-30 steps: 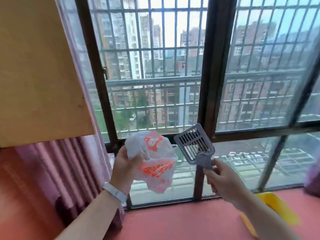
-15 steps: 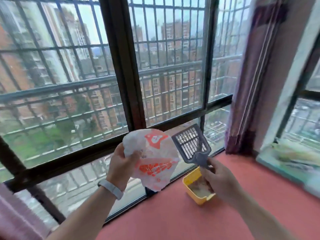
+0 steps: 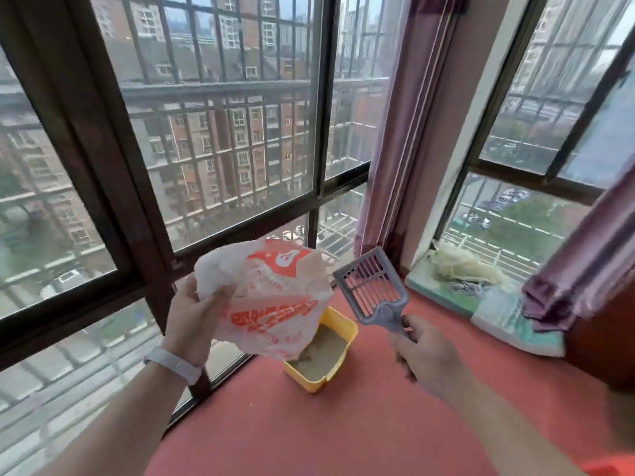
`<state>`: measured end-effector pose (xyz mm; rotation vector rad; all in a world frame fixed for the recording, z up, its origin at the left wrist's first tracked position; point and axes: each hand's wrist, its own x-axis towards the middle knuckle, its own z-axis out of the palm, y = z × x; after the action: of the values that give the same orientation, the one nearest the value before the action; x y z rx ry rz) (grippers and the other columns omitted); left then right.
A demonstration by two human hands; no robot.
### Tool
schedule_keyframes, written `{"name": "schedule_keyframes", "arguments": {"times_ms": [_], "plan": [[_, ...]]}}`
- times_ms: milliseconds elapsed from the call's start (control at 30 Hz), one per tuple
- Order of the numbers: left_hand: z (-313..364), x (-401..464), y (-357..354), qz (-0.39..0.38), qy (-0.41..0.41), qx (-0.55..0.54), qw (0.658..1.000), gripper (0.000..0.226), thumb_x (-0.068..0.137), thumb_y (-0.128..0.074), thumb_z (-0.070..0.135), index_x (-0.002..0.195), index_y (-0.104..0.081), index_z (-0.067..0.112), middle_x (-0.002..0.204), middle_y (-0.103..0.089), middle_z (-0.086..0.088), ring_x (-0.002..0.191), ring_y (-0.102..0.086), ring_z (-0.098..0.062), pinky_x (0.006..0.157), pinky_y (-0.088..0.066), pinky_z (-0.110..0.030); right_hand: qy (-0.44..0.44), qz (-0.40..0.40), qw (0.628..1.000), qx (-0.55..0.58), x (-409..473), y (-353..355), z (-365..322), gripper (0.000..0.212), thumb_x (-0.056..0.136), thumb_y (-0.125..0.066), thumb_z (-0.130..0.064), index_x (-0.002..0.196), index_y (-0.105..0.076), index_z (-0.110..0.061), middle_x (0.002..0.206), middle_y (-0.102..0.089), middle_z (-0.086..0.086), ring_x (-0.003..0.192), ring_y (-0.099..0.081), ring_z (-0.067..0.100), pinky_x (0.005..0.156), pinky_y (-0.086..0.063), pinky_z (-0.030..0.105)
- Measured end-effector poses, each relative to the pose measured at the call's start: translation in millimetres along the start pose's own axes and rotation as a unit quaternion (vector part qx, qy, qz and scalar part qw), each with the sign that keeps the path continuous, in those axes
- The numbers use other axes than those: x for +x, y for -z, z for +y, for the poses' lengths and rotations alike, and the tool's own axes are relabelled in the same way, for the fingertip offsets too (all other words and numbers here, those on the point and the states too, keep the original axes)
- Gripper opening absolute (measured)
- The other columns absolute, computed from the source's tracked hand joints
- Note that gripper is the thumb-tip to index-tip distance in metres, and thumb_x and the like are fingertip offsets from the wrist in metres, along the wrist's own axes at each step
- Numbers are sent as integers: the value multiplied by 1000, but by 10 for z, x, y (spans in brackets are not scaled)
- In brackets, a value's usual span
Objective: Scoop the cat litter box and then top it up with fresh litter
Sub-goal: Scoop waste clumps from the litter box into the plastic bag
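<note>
Head view: looked forward and down into a window corner with a red floor.
Window: dark-framed panes with metal bars outside ran along the floor's far edge, with apartment blocks beyond.
Wristband: a white band circled the left wrist.
Left hand: was raised in front of the window, thumb and fingers curled round a bunched corner of the plastic bag.
Plastic bag: white with orange print, it hung crumpled from the left hand and covered the near-left part of the litter box from this angle.
Litter box: a yellow tray stood on the floor at its far edge, just beside the window frame; grey-tan litter filled it, with a darker clump near the bag's lower tip.
Scoop: grey and slotted, it was held up with its head tilted up and to the left, above the box and apart from the bag.
Right hand: fingers wrapped round the scoop's handle.
Curtain: purple fabric hung in the corner between the two windows.
Cushions: pale green-and-white pads lay along the floor's right edge under the side window, with a whitish bundle on the far one.
Second curtain: more purple fabric draped at the right, its hem resting on the cushions.
</note>
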<state>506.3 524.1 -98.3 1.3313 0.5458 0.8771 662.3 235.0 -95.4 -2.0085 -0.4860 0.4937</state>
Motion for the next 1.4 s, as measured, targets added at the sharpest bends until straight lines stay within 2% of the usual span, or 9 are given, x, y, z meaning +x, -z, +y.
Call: {"name": "schedule_keyframes", "arguments": {"times_ms": [133,233,367,533,633,700,1000,1167,1400], "plan": [[-336,558,-48,-20,25,-7,999,26,79,-76,12,103,-68,17,85,-74,-1,72,-71,-17,54,-56,-29,-24,3,999,-27,576,-65,-105,13,94,-56,-16,99,-57,-5,60,-54,10,45,-46,18,45,-37,28],[-451,885,-96,-27,34,-10,999,53,65,-80,33,112,-67,12,95,-74,-8,78,-72,-21,58,-56,-33,-28,7,999,-37,890,-128,-156,12,94,-56,-15,98,-57,-4,60,-54,11,43,-45,17,43,-37,27],[-555,1248,-233,-33,54,-15,998,36,68,-76,25,102,-67,17,79,-75,4,67,-71,-12,51,-54,-26,-47,-6,999,-25,1244,-201,-146,22,94,-57,-16,99,-54,5,61,-51,11,39,-43,15,39,-35,24],[-652,1579,-327,-18,70,1,997,44,61,-80,35,100,-67,19,80,-75,1,67,-72,-15,52,-55,-31,-43,-12,999,-17,1796,-186,-85,19,93,-57,-19,96,-56,0,58,-52,9,39,-43,17,39,-34,24],[-826,1755,-441,10,68,15,998,19,83,-75,9,98,-67,18,76,-74,2,62,-70,-11,49,-54,-28,-35,-43,998,3,2129,-181,56,6,92,-57,-12,93,-58,-6,55,-52,5,38,-42,17,39,-33,24],[-921,1841,-549,37,72,20,997,19,90,-66,2,104,-65,14,80,-72,-2,58,-69,-8,46,-53,-24,-35,-67,997,17,2404,-172,177,2,92,-56,-7,91,-58,-8,53,-50,3,37,-41,17,40,-31,23],[-1541,2378,-1319,177,117,-14,977,18,88,-66,-2,98,-68,13,84,-76,-6,71,-72,-23,58,-60,-35,-33,-199,979,40,4038,31,702,7,95,-56,-10,88,-57,-13,59,-48,10,35,-38,15,38,-29,20],[-1835,2636,-1999,253,141,-6,957,23,87,-69,2,110,-67,7,103,-71,-19,86,-68,-34,80,-54,-48,-22,-249,968,12,4924,401,900,3,94,-55,-12,93,-57,-10,62,-48,12,35,-39,15,37,-32,20],[-1938,2816,-2326,276,121,51,952,19,83,-72,8,100,-67,9,91,-72,-10,79,-68,-25,69,-56,-36,-29,-282,959,-16,5598,512,1098,7,87,-55,-20,83,-59,-25,56,-53,4,37,-43,18,41,-35,23]]}}
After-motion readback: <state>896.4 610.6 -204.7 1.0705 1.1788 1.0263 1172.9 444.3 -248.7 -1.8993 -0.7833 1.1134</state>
